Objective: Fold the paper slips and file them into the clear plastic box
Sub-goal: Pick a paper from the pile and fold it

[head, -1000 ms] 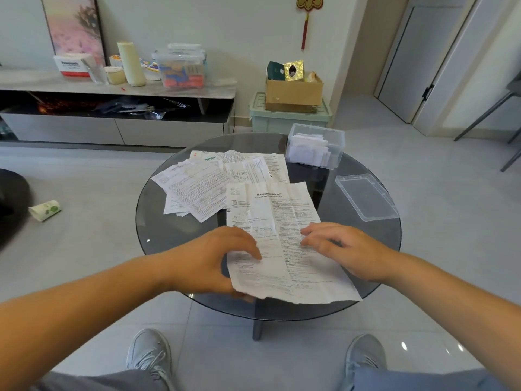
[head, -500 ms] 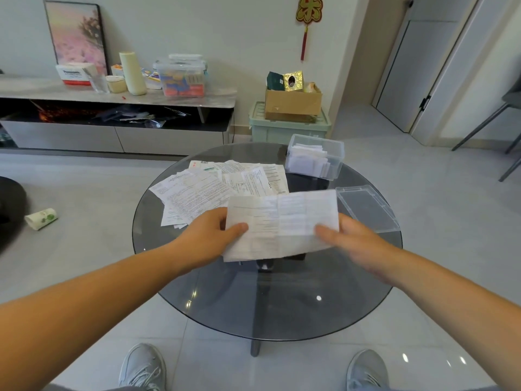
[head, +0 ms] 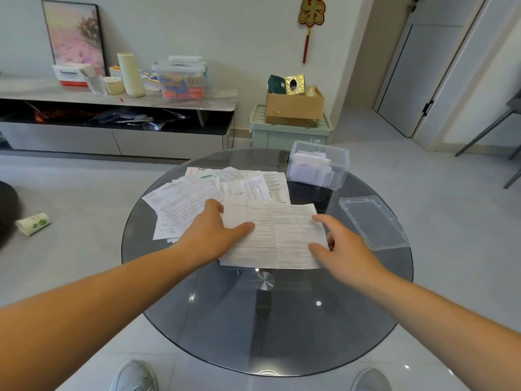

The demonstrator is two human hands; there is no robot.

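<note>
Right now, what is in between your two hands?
A printed paper slip lies between the left hand and the right hand, over the glass table; both hands touch its ends. The head view shows it.

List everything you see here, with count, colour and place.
round glass table: one, smoky grey, centre
folded printed paper sheet: one, white, held over table's middle
loose printed paper slips: one pile, white, table's far left
clear plastic box: one, transparent, table's far right, holds folded slips
clear plastic lid: one, transparent, table's right edge
cardboard box: one, brown, on green bin behind table
left hand: one, pinches sheet's left edge
right hand: one, holds sheet's right edge
</note>
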